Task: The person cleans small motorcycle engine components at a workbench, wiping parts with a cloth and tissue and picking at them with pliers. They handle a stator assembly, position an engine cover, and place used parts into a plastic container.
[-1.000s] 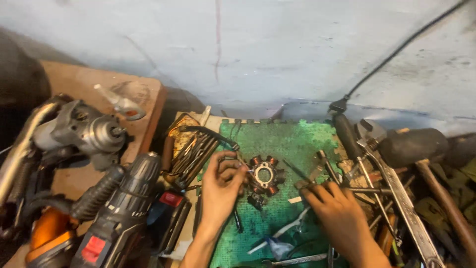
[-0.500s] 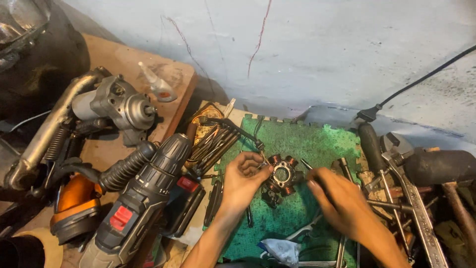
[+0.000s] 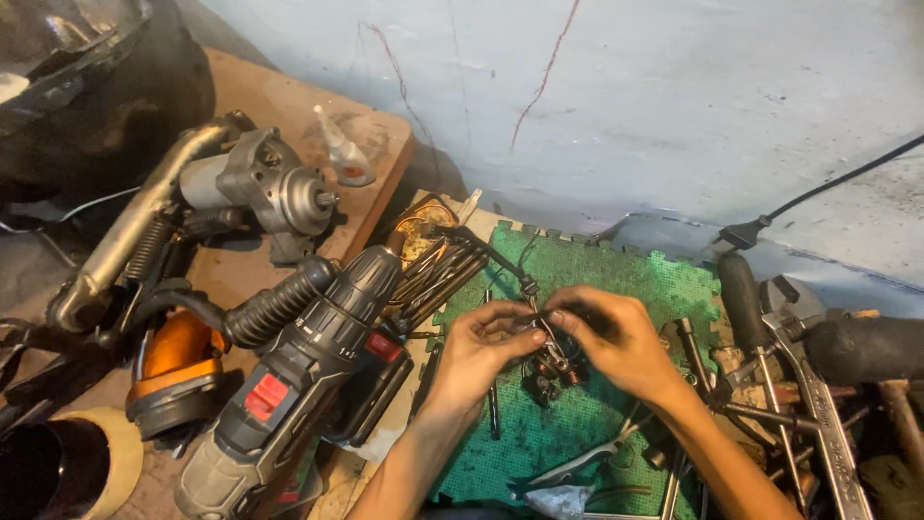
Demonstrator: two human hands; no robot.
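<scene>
2 bare hands (image 3: 481, 349), sleeveless forearms

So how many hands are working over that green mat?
2, both the same person's. The left hand and the right hand meet over the green mat, pinching a small dark metal part between them. No other hands show.

a green foam mat (image 3: 616, 279) lies on what looks like floor, beside a wooden board (image 3: 289, 125).

Two hands (image 3: 478, 351), one cordless drill (image 3: 289, 395) (grey), one green mat (image 3: 616, 279)
</scene>
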